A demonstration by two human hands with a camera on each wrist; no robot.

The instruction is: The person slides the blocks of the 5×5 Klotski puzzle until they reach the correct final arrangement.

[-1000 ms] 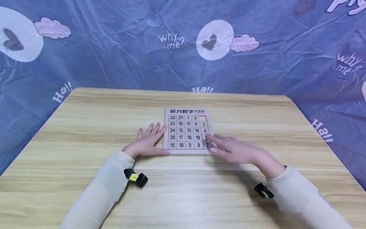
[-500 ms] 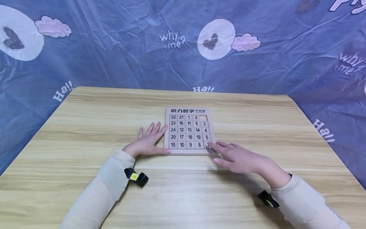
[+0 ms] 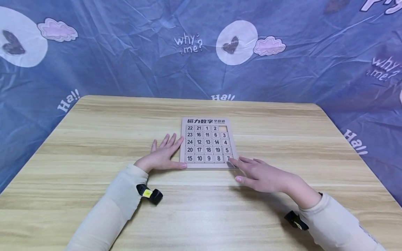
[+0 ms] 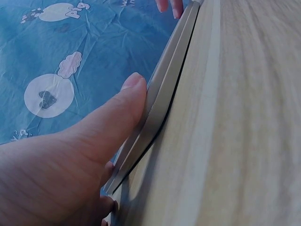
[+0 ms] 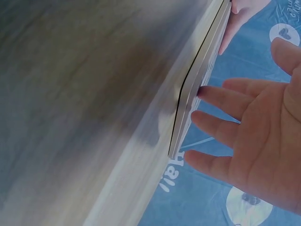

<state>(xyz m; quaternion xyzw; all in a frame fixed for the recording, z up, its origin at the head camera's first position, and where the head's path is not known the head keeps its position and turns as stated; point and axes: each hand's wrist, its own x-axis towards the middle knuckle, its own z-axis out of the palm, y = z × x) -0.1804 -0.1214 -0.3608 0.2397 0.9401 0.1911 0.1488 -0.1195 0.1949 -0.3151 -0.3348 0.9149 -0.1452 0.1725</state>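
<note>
A number sliding puzzle (image 3: pixel 208 166) with a pale frame and black Chinese lettering lies flat on the table. Its empty slot (image 3: pixel 222 129) is at the top right, beside tile 2 and above tile 3. My left hand (image 3: pixel 160 158) rests at the puzzle's left side, fingers spread straight against the edge and thumb on the lower left corner. At the lower right, my right hand (image 3: pixel 263 176) reaches in with extended fingers. One fingertip is at tile 7 (image 3: pixel 227 158), partly covering it. In the right wrist view that finger appears to touch the puzzle's surface, while the thumb stands apart.
The puzzle sits on a light wood-grain table (image 3: pixel 201 216). Behind the table hangs a blue printed cloth (image 3: pixel 125 62). Black wrist devices (image 3: pixel 149 194) are strapped over both pale sleeves.
My right hand has moved down and slightly right, its fingertip going from tile 5 to tile 7. The left hand has stayed in place, and the tile layout looks the same.
</note>
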